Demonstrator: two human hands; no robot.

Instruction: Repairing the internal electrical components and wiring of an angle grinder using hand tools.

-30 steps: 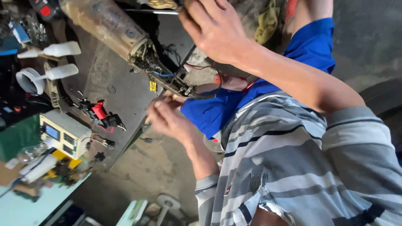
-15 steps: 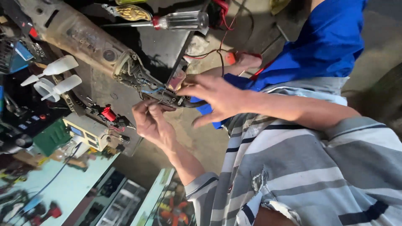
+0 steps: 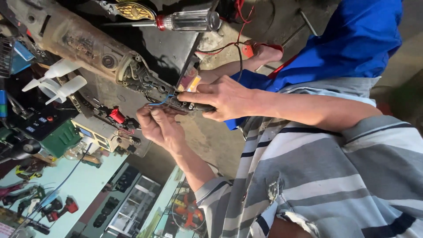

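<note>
On a cluttered table [image 3: 176,48], my right hand [image 3: 222,98] closes around the opened rear end of a worn power tool [image 3: 83,44], index finger stretched onto its exposed wiring, while my left hand [image 3: 159,125] pinches a thin blue wire [image 3: 161,102] just beneath the housing. I judge the long, grimy body heavy and stiff, best gripped around its thick barrel with most of its weight left on the table, whereas the slack wires and small terminals look fragile and call for fingertip holds only. A clear-handled screwdriver [image 3: 185,21] lies near, beyond the tool.
</note>
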